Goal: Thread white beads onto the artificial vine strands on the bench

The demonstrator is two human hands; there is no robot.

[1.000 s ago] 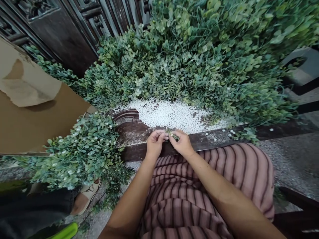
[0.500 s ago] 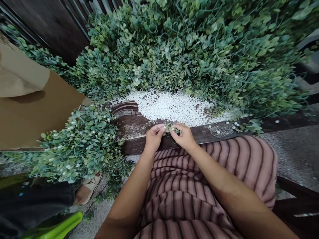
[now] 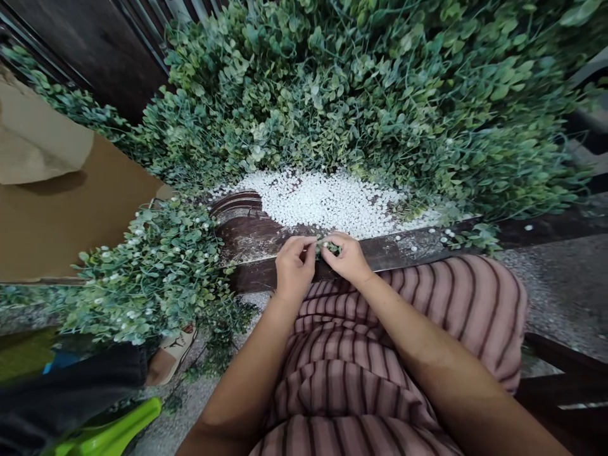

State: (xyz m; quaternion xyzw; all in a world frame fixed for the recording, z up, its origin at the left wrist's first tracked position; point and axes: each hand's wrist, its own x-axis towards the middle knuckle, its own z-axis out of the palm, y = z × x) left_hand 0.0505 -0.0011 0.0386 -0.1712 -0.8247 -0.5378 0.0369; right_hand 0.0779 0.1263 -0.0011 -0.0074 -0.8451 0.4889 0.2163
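Note:
My left hand (image 3: 293, 266) and my right hand (image 3: 348, 258) meet at the near edge of a dark wooden table (image 3: 380, 254). Both pinch a small green leafy sprig (image 3: 327, 246) between their fingertips. Just beyond them lies a heap of small white beads (image 3: 327, 204) on the table. A big pile of green artificial sprigs (image 3: 361, 107) rises behind the beads. My knees in striped cloth (image 3: 380, 354) are below the hands.
A second pile of sprigs with white beads on them (image 3: 152, 272) lies at the left over a brown cardboard box (image 3: 57, 215). A lime green plastic thing (image 3: 114, 430) and a sandal (image 3: 168, 358) are on the gravel floor at lower left. Dark carved woodwork (image 3: 95, 44) stands at the back.
The view has dropped and shifted a little. Both hands stay together on the sprig at the table edge, the fingers working slightly.

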